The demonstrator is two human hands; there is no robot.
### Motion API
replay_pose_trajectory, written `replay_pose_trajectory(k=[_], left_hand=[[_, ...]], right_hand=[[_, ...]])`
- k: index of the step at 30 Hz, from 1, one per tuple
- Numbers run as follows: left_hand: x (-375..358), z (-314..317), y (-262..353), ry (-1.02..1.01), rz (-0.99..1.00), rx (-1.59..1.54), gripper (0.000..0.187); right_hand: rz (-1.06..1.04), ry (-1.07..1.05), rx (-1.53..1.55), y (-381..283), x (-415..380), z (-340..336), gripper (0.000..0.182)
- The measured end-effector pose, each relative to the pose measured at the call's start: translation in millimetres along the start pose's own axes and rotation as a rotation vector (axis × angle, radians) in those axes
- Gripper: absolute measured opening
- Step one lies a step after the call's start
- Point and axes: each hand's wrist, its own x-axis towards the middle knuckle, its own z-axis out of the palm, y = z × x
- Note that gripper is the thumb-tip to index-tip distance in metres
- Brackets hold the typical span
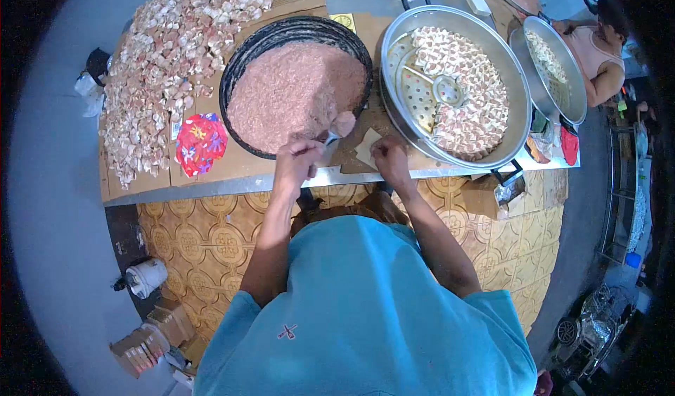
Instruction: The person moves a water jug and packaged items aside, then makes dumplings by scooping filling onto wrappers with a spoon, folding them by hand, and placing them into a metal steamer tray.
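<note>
My left hand (pixel 299 160) is closed around a spoon (pixel 330 138) at the near right edge of a large black basin. A lump of pink minced meat (pixel 343 124) sits on the spoon's end. Minced filling (pixel 288 93) heaps inside the black basin (pixel 242 48). Beside the basin, my right hand (pixel 391 158) pinches the edge of a pale square wrapper (pixel 366 148) with its fingertips. To the right of that hand stands a big metal steamer pan (pixel 522 115), its perforated tray partly covered with rows of filled dumplings (pixel 478 79).
Many loose pale-pink pieces (pixel 169 65) spread over cardboard at left, with a red floral cloth bundle (pixel 201 144) nearby. A second steamer pan (pixel 575 79) stands at far right, close to another person (pixel 598 51). An open cardboard box (pixel 492 195) sits below the table edge (pixel 246 186).
</note>
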Motion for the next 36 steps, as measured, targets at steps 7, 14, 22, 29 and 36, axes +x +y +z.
replay_pose_trajectory(k=[7,14,22,29,36], left_hand=[[29,65,-66,-0.317,-0.219,-0.249,0.011],[28,76,-72,-0.208,-0.220,-0.274,0.009],[-10,35,-12,0.055,0.201,0.237,0.010],[-40,29,43,0.059,0.649,0.590,0.013],[-2,-25,7,0.346,0.468,0.788,0.013]], right_hand=[[0.005,-0.064,-0.026,4,3,-4,0.018],[0.372,0.192,1.107,4,-27,-45,0.025],[0.490,-0.091,1.660,-53,-32,-59,0.040],[0.411,-0.177,1.606,-91,-29,-30,0.038],[0.211,-0.084,1.704,-101,-19,-51,0.042]])
